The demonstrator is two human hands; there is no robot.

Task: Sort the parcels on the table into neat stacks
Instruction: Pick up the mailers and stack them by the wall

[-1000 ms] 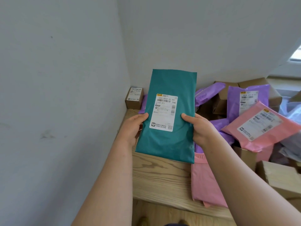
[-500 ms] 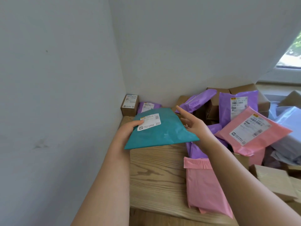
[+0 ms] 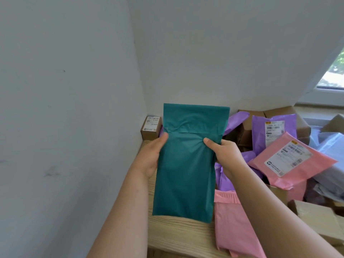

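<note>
Table point(image 3: 176, 237) front edge first: bare wood on the L side. Plain pink bag point(image 3: 234, 226) lies flat just R of that patch.

Above the bare wood, teal bag point(image 3: 186, 174) is up in the air, upright, long axis top-to-bottom. Flap side faces us, no label showing. L hand point(image 3: 150, 157) pinches the L edge, thumb on the front, fingers behind & out of sight. R hand point(image 3: 225, 155) does the same on the R edge, thumb dug in so the film puckers. Both grips sit just under the flap seam, so most of the bag hangs below the hands.

Key relation: the bag sits square betw. the two hands. The free wood is straight under it & toward the L wall point(image 3: 74, 127), and the heap is all on the R. L hand is nearer the free spot. My read: to lay it down, the top tips away so the long axis runs front-to-back, parallel w/ the plain pink bag. Thin film, so it'll prob. flop if one hand lets go early.

Further back: loose purple bags point(image 3: 225, 181) under the R wrist. Labelled pink bag point(image 3: 290, 161) tops the heap, tilted. Labelled purple bag point(image 3: 258, 135) leans on brown boxes point(image 3: 247, 125). Small box point(image 3: 151, 127) is tucked in the corner vs. the wall. Window point(image 3: 333, 77) far R.
</note>
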